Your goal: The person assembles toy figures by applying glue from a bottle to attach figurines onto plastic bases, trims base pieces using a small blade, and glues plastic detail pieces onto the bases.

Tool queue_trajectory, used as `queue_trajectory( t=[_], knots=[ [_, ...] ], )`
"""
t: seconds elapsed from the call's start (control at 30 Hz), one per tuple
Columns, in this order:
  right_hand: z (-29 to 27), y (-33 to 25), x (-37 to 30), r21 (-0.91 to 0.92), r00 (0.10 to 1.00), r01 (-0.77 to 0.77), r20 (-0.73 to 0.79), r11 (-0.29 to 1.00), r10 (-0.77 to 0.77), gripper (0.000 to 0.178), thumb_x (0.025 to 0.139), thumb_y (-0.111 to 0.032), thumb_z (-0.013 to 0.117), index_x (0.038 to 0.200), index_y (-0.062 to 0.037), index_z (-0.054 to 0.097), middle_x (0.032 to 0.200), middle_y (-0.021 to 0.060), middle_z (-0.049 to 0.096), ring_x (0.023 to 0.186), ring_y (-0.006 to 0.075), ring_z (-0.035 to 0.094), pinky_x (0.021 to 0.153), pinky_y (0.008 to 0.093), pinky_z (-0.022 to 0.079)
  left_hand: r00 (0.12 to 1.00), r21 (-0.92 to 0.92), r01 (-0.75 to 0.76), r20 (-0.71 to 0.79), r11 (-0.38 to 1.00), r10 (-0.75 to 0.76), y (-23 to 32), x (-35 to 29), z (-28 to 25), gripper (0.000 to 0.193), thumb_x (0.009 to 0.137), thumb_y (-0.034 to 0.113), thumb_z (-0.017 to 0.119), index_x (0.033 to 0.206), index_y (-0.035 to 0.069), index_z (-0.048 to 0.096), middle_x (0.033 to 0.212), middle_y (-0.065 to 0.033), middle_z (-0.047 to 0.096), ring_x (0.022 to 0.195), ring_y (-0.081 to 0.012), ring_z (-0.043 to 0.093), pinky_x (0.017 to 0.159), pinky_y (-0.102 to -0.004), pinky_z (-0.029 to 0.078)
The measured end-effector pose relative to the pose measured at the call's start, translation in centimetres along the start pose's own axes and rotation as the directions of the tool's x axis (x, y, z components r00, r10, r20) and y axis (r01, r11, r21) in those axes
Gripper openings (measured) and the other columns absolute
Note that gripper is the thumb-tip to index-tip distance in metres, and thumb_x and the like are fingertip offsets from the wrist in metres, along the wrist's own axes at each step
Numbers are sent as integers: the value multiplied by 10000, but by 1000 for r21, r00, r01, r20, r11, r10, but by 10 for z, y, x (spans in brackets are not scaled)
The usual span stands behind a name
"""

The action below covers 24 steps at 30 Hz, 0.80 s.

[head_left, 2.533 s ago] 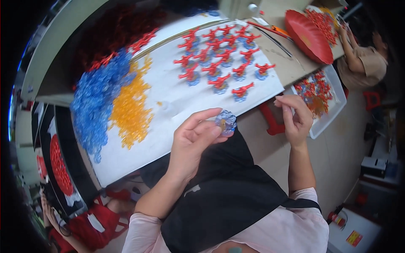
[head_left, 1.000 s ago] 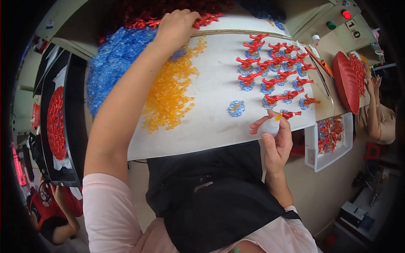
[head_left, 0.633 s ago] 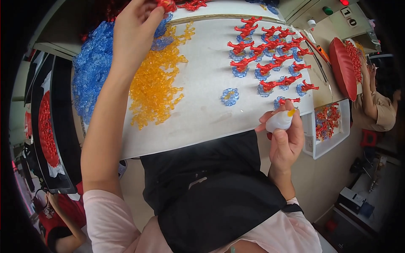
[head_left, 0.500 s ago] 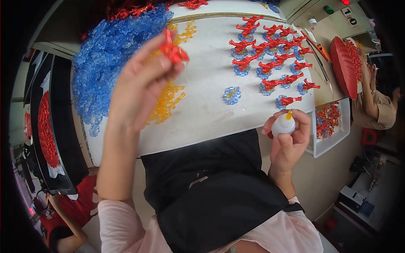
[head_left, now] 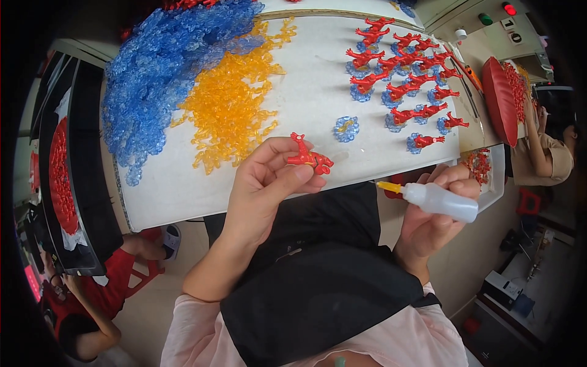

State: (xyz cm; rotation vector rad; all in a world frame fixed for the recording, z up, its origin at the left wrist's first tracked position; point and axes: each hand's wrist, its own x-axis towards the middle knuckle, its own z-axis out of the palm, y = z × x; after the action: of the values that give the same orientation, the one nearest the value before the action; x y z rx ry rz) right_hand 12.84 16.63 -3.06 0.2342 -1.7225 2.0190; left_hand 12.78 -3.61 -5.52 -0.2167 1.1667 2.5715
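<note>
Right hand (head_left: pixel 428 229) grips the bottle (head_left: pixel 457 207), now tipped sideways, its nozzle (head_left: pixel 390 187) toward the red figure (head_left: pixel 309 159) that the left hand's (head_left: pixel 263 180) pinching fingers have brought in, so both sit near but apart by the surface's (head_left: pixel 177 199) front edge; beyond, bare room surrounds one blue base (head_left: pixel 347 129) between yellow bits (head_left: pixel 226 107) and upright figures (head_left: pixel 402 90)

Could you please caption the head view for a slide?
Left hand holds a red figure, right hand a yellow-tipped bottle, at a white tabletop with blue pieces and amber pieces.
</note>
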Motion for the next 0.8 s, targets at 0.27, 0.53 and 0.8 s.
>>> queue_trajectory(
  t=[0.27, 0.53, 0.8],
  knots=[
    [-4, 2, -1, -93, 892, 336, 350, 937, -285, 489, 600, -196, 821, 943, -55, 502, 868, 87, 512, 654, 143, 539, 562, 215, 440, 989, 134, -113, -84, 984, 125, -7, -5, 13, 263, 819, 40, 561, 1066, 6, 477, 962, -123, 593, 882, -211, 608, 793, -329, 497],
    [-5, 1, -2, -108, 868, 344, 415, 933, -272, 522, 570, -194, 836, 958, -75, 507, 888, 75, 512, 683, 160, 562, 582, 238, 478, 997, 104, -45, -54, 994, 50, -7, -6, 11, 287, 802, 32, 578, 1069, 3, 475, 986, -118, 578, 940, -202, 583, 830, -334, 474],
    [-4, 0, -3, -144, 858, 342, 450, 928, -247, 544, 544, -177, 848, 960, -87, 510, 894, 67, 513, 711, 171, 574, 581, 251, 484, 999, 30, -40, 10, 999, 39, -7, -6, 10, 237, 801, -23, 583, 1016, 36, 503, 1047, -49, 554, 947, -94, 543, 854, -227, 415]
  ],
)
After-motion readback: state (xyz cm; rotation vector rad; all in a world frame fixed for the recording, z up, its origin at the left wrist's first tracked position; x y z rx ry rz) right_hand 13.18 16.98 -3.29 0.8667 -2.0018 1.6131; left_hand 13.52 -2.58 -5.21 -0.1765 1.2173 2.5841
